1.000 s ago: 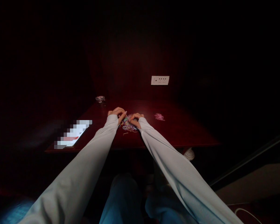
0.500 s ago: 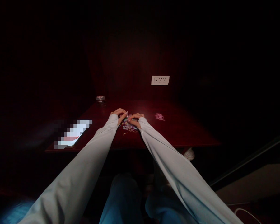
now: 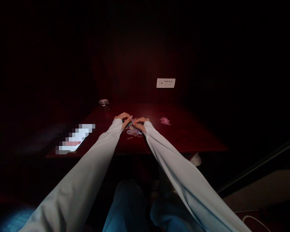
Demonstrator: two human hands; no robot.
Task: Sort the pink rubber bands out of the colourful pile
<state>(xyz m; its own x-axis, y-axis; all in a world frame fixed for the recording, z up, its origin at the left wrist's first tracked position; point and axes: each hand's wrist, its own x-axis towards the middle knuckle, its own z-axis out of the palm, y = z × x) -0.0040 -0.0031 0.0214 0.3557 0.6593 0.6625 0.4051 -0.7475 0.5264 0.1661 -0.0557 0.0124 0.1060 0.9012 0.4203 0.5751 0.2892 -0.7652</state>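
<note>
A mixed-colour pile of small, thin loops, looking like rubber bands (image 3: 134,131), lies on the dark red table (image 3: 183,138). Over its left side is my left hand (image 3: 123,118), thumb and fingertips drawn together in a pinch. My right hand (image 3: 140,122) bends over the right side with its fingers also pinched, close to the left fingertips. Whatever sits between the fingertips is too small to make out. To the right of my right hand lies a separate heap of pink bands (image 3: 165,120). A single yellowish band (image 3: 130,138) rests just in front of the main pile.
At the back left stands a clear jar (image 3: 103,103) with a lid. A lit phone (image 3: 76,138), partly blurred out, lies near the left edge. A white socket plate (image 3: 166,83) is on the wall behind. Below the table's right front, a whitish object (image 3: 196,159) shows.
Both hands keep nearly the same place over the pile. The fingertips have shifted slightly, and the small whitish glint between them no longer shows.
</note>
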